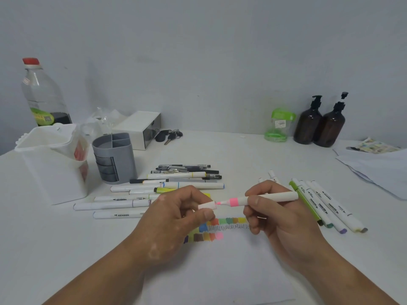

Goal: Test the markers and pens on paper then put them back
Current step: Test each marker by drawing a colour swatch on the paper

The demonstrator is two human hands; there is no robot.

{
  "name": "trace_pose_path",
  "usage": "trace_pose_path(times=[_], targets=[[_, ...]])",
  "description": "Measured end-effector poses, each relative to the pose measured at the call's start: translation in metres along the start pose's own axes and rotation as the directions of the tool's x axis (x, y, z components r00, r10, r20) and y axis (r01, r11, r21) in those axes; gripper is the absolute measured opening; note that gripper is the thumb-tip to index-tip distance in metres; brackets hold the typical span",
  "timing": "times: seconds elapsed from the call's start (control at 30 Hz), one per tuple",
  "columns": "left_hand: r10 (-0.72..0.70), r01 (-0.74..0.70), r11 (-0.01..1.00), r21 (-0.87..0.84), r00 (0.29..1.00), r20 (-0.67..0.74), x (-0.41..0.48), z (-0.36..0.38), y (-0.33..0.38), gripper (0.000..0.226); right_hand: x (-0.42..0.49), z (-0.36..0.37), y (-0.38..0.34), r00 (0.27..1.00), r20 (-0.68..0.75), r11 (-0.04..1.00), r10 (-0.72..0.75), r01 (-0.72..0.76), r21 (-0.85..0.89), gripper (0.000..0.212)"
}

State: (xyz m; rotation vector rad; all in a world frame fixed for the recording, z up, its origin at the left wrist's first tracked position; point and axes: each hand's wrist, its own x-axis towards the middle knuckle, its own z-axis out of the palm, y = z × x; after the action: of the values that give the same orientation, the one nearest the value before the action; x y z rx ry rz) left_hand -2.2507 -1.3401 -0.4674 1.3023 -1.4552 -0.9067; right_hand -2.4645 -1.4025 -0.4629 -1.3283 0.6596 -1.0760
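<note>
Right hand (272, 213): gripping the pink marker (276, 197) by its barrel
Left hand (176, 213): pinching the white cap (206, 205) just off the marker's tip
Colour swatches (214, 235): lying beneath both hands

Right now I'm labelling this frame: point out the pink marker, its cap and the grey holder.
pink marker (279, 197), head view, white barrel.
cap (206, 205), head view, its side.
grey holder (125, 162), head view, front wall.

White table (242, 155) w/ markers (123, 204), pens (187, 171), grey organiser (114, 159), test paper (220, 271), 2 amber bottles (308, 126).
</note>
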Motion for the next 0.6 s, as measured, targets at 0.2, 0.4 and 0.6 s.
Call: trace_pose_path(times=[0.2,0.4,0.6], targets=[[0.016,-0.016,1.0,0.02,0.999,-0.039,0.0003,0.0002,0.0001,0.015,-0.0005,0.0001,0.0001,1.0,-0.012,0.999,-0.003,0.002,-0.04,0.004],[0.011,-0.012,0.995,-0.095,1.0,-0.014,-0.0026,0.0064,0.0056,0.018,-0.0019,0.0026,0.0021,0.998,0.06,0.995,0.017,-0.011,-0.095,0.022],[0.003,-0.005,0.997,-0.083,1.0,-0.031,-0.0048,0.007,0.0072,0.017,-0.0029,0.0022,0.0024,0.996,0.07,0.998,0.047,-0.044,-0.037,0.023]])
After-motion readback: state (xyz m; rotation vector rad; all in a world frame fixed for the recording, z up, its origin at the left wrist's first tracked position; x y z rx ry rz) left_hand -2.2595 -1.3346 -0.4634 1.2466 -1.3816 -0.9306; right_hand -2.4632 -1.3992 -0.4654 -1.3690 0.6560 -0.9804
